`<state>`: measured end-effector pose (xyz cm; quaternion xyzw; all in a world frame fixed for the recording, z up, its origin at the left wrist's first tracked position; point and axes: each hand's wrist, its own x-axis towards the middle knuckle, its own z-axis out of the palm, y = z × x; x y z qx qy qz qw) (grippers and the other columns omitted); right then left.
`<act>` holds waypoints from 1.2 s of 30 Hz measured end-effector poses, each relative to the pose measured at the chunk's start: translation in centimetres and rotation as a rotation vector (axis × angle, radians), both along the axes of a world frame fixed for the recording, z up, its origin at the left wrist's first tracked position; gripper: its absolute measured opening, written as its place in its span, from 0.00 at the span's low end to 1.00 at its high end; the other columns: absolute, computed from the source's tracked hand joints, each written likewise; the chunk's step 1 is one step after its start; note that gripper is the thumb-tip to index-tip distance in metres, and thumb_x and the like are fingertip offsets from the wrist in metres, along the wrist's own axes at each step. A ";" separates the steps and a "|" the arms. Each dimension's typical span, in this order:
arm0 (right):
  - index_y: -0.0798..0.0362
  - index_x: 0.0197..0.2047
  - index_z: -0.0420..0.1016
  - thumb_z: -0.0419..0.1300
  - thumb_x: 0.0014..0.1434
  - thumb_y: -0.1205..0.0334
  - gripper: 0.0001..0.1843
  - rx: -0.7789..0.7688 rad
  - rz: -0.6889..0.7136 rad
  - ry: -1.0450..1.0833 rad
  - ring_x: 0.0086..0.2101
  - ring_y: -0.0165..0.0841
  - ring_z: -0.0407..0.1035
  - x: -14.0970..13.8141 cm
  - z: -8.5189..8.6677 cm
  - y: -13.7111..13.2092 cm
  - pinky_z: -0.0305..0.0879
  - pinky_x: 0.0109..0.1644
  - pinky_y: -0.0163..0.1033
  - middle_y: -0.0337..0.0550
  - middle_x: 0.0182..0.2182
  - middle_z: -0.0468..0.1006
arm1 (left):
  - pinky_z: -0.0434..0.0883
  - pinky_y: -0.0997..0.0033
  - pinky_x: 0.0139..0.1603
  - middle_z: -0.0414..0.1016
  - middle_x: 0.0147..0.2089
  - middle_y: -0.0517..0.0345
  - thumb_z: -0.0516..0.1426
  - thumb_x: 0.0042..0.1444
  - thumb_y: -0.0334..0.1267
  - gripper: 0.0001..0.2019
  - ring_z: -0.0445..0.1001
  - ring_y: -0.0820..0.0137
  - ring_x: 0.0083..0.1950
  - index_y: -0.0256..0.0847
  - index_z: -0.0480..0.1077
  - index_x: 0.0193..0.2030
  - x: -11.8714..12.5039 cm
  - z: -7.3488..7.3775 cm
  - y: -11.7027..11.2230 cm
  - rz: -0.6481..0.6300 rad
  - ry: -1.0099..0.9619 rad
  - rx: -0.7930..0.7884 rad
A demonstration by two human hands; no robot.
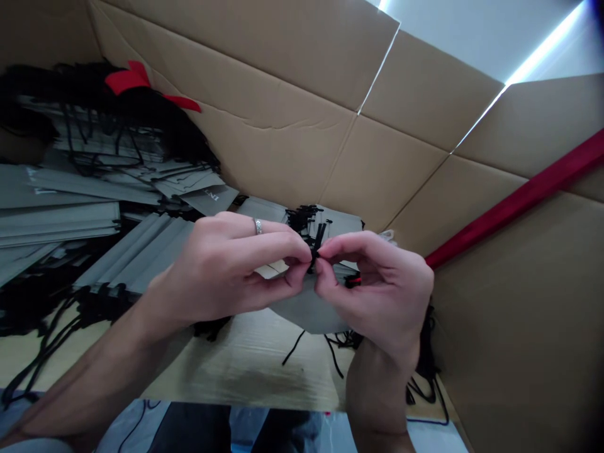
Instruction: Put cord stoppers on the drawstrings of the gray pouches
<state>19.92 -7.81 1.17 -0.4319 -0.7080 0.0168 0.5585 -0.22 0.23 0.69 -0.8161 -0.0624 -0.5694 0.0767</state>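
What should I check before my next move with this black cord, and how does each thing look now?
1. Left hand has a grip on the black cord: ok, pinched between thumb and fingertip.
2. Right hand has a grip too: ok, thumb and fingertip close together on the cord.
3. Cord knotted: cannot tell, fingertips cover much of it.
4. Loose cords away from your fingertips: ok, they stick out below the gray bag.
5. Left arm clear of the gray stack: cannot tell, they overlap in this view.
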 end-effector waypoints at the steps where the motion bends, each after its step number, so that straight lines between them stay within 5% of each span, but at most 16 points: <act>1: 0.45 0.40 0.84 0.71 0.57 0.76 0.14 0.013 0.007 0.012 0.33 0.29 0.81 0.0 0.0 0.0 0.80 0.40 0.36 0.31 0.34 0.87 | 0.79 0.76 0.33 0.87 0.35 0.69 0.66 0.63 0.27 0.08 0.87 0.73 0.33 0.45 0.76 0.39 0.1 0.1 -0.1 -0.019 -0.017 -0.008; 12: 0.49 0.35 0.84 0.71 0.53 0.76 0.11 -0.107 0.158 0.239 0.29 0.29 0.81 -0.3 0.7 0.6 0.81 0.32 0.30 0.35 0.31 0.87 | 0.81 0.72 0.29 0.86 0.33 0.64 0.69 0.56 0.25 0.11 0.84 0.71 0.30 0.47 0.80 0.37 0.3 0.2 0.6 -0.329 -0.090 -0.364; 22: 0.46 0.41 0.84 0.71 0.61 0.75 0.12 0.016 -0.049 0.071 0.33 0.31 0.81 -0.8 -0.2 -0.1 0.82 0.40 0.37 0.34 0.35 0.87 | 0.84 0.70 0.41 0.89 0.43 0.64 0.68 0.68 0.29 0.07 0.89 0.70 0.39 0.45 0.77 0.46 -0.2 -0.2 -0.7 0.123 0.027 0.039; 30: 0.44 0.42 0.83 0.70 0.64 0.72 0.10 0.169 -0.129 -0.034 0.34 0.34 0.81 -1.0 -0.5 0.3 0.82 0.41 0.44 0.37 0.36 0.87 | 0.79 0.68 0.33 0.88 0.37 0.68 0.66 0.67 0.31 0.05 0.85 0.72 0.32 0.47 0.78 0.44 0.5 0.0 -0.6 0.150 -0.045 -0.052; 36: 0.44 0.41 0.83 0.71 0.62 0.70 0.10 0.216 -0.139 0.028 0.35 0.37 0.83 -1.3 -0.5 0.7 0.83 0.39 0.45 0.38 0.35 0.87 | 0.79 0.74 0.33 0.87 0.35 0.70 0.65 0.61 0.27 0.08 0.83 0.77 0.31 0.46 0.78 0.40 1.1 0.1 -0.6 -0.015 -0.177 -0.158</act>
